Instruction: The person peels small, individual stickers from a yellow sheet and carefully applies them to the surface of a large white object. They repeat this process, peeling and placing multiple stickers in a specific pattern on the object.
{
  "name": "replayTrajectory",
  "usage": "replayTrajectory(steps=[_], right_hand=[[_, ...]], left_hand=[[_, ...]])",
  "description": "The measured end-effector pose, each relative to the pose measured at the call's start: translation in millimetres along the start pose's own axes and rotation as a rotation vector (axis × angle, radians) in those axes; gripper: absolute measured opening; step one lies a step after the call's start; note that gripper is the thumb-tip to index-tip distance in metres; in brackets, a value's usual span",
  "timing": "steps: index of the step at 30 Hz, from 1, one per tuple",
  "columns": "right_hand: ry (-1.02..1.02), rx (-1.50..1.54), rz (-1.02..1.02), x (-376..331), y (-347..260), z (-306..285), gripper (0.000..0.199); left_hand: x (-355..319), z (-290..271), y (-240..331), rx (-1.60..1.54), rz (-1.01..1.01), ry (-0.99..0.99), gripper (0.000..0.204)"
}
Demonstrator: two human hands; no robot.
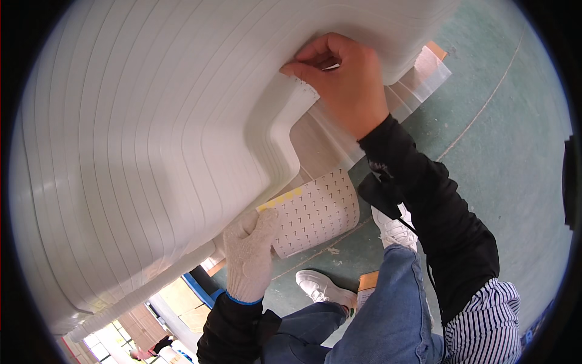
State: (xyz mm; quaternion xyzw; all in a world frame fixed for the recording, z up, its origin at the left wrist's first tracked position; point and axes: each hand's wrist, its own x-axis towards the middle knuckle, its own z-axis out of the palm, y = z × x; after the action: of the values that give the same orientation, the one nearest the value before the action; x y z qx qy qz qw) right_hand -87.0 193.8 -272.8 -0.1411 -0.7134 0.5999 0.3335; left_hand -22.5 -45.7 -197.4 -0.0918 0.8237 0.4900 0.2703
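Observation:
A large stack of white, glossy moulded panels (pixel 151 121) with a stepped, curved edge fills the left and top of the view. My left hand (pixel 250 258), in a cream knitted glove, is closed on a sheet of backing paper (pixel 318 209) at its left edge. The sheet is pale, curls at its right end, and bears rows of small dark marks and a yellow strip. My bare right hand (pixel 348 76) pinches at the panels' upper edge. A small white piece with dark specks (pixel 307 88) shows just below its fingers; whether they grip it is hidden.
Clear plastic film (pixel 339 136) and cardboard (pixel 435 51) lie under the stack. Green floor (pixel 497 145) with a pale line extends to the right. My white shoes (pixel 318 285) stand close to the stack. A blue frame (pixel 200 288) and another person's dark sleeve (pixel 162 344) appear at lower left.

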Motion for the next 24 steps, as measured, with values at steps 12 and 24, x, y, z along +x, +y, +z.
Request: replayTrajectory(steps=[12,24], right_hand=[[-0.492,0.037,0.082,-43.0,-10.9,-45.9,0.012],[-0.58,-0.155,-0.315,-77.7,-23.0,-44.1,0.021]], left_hand=[[0.0,-2.1,8.7,0.411,0.215,0.07,0.025],[-0.6,0.5,7.9,0.286,0.224,0.077,0.036]])
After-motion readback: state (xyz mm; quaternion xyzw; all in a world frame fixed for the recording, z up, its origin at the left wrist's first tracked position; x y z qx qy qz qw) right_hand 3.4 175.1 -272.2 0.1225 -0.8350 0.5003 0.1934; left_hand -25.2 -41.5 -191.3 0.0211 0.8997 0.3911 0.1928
